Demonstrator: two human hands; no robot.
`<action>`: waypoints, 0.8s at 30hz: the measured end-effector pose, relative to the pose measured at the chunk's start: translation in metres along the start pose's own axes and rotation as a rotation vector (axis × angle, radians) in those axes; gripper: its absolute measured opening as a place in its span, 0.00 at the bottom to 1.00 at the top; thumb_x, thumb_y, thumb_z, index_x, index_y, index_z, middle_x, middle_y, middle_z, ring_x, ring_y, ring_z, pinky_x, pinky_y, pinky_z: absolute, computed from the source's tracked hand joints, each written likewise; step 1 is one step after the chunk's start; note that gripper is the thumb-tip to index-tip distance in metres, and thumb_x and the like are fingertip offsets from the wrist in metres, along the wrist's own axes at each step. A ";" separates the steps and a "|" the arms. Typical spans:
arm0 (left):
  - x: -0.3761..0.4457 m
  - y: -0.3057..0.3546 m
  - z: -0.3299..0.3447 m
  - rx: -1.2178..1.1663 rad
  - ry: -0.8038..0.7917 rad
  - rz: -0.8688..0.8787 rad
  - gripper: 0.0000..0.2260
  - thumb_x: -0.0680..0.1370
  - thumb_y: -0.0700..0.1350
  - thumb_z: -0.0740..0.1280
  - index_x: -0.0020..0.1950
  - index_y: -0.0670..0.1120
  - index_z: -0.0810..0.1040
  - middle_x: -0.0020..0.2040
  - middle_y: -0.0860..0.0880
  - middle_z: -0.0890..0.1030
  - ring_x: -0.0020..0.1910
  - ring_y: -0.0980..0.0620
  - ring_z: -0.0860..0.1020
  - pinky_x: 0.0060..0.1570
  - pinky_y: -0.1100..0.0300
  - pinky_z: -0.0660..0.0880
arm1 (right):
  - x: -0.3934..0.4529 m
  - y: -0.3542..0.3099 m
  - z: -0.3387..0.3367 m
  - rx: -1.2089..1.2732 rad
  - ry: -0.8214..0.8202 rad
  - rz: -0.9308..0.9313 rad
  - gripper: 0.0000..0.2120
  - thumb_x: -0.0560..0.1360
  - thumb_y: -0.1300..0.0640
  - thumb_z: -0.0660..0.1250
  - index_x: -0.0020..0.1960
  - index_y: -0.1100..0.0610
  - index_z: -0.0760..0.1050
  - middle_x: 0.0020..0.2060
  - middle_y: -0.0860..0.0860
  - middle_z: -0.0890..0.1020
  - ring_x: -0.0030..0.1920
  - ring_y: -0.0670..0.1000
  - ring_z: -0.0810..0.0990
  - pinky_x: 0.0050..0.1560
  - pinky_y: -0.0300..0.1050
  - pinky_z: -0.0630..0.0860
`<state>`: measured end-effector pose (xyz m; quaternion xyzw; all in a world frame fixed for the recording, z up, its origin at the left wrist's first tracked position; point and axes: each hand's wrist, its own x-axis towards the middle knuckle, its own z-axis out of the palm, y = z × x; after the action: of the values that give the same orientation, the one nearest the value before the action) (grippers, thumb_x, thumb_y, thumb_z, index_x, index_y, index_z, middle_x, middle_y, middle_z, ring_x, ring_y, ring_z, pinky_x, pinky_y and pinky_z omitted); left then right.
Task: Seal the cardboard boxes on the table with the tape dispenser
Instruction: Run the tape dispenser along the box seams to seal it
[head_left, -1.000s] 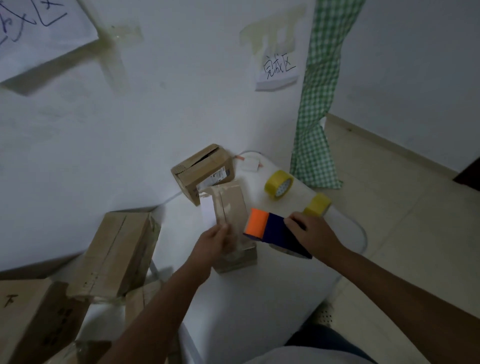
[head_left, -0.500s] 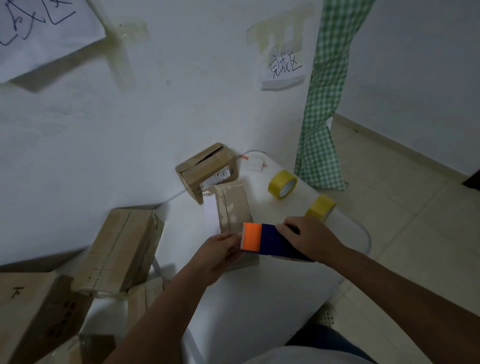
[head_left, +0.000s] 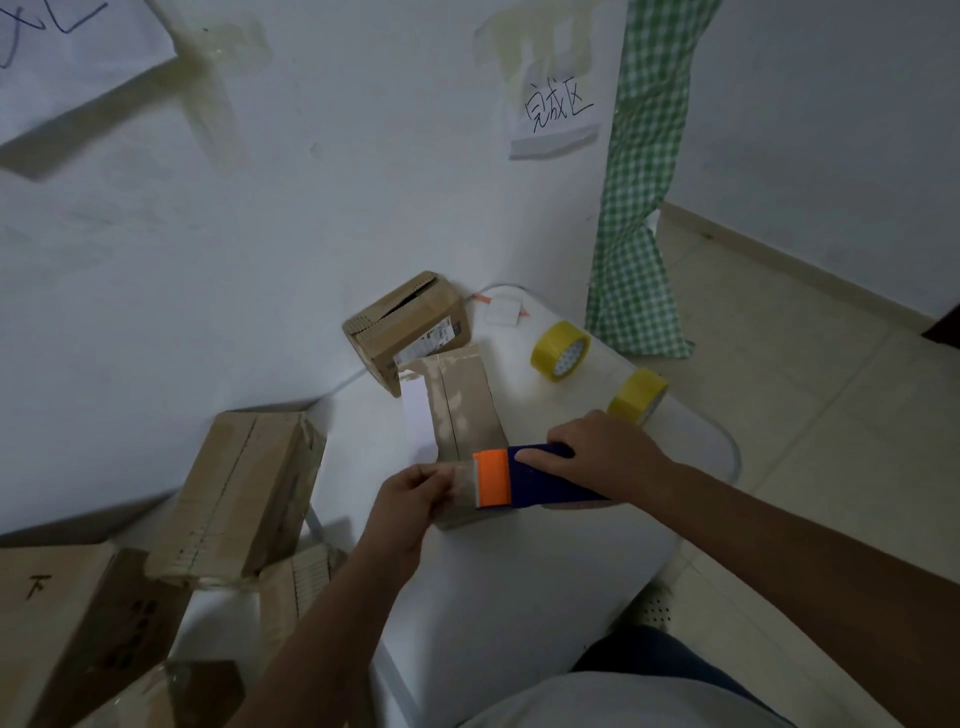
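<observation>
A person works at a white table (head_left: 519, 597) pushed against a white wall. The right hand (head_left: 597, 454) grips a blue tape dispenser (head_left: 540, 480) with an orange front, fingers curled over its top, holding it across the near end of a small cardboard box (head_left: 462, 410) that stands in the middle of the table. The left hand (head_left: 410, 499) pinches something at the dispenser's orange end, thumb and fingers drawn together; what it holds is too faint to tell, though it looks like a strip of clear tape. A second cardboard box (head_left: 410, 325), its flaps ajar, lies tipped by the table's far edge against the wall. Two yellow tape rolls (head_left: 560, 349) sit near the far right corner, one at the right edge just beyond the right hand. Larger cardboard cartons (head_left: 244, 493) are stacked off the table's left side. A handwritten paper sign (head_left: 556, 111) is taped to the wall, beside a green checked cloth (head_left: 639, 208) hanging to the floor.
</observation>
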<state>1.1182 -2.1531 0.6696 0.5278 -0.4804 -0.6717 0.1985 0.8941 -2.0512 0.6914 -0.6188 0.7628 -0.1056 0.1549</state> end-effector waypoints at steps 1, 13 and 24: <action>0.002 -0.002 -0.012 -0.015 0.063 0.004 0.06 0.80 0.38 0.65 0.49 0.40 0.82 0.44 0.43 0.83 0.45 0.48 0.80 0.47 0.59 0.77 | -0.002 0.006 -0.003 -0.030 -0.029 0.007 0.38 0.70 0.25 0.45 0.37 0.57 0.75 0.30 0.51 0.76 0.30 0.48 0.72 0.34 0.46 0.69; 0.008 -0.032 -0.042 -0.090 0.313 0.003 0.08 0.79 0.44 0.69 0.48 0.39 0.80 0.43 0.42 0.80 0.46 0.47 0.79 0.50 0.58 0.77 | 0.010 0.033 -0.006 -0.108 -0.090 0.038 0.34 0.72 0.26 0.50 0.38 0.56 0.76 0.32 0.51 0.78 0.33 0.49 0.77 0.38 0.48 0.74; 0.009 -0.034 -0.042 -0.048 0.361 0.078 0.09 0.79 0.42 0.69 0.50 0.35 0.80 0.42 0.43 0.79 0.44 0.49 0.78 0.46 0.62 0.76 | 0.009 0.035 -0.006 -0.073 -0.123 0.006 0.28 0.75 0.31 0.55 0.37 0.54 0.75 0.31 0.51 0.78 0.32 0.48 0.75 0.34 0.43 0.67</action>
<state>1.1613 -2.1627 0.6371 0.6158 -0.4410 -0.5692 0.3199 0.8584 -2.0525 0.6834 -0.6270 0.7571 -0.0390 0.1792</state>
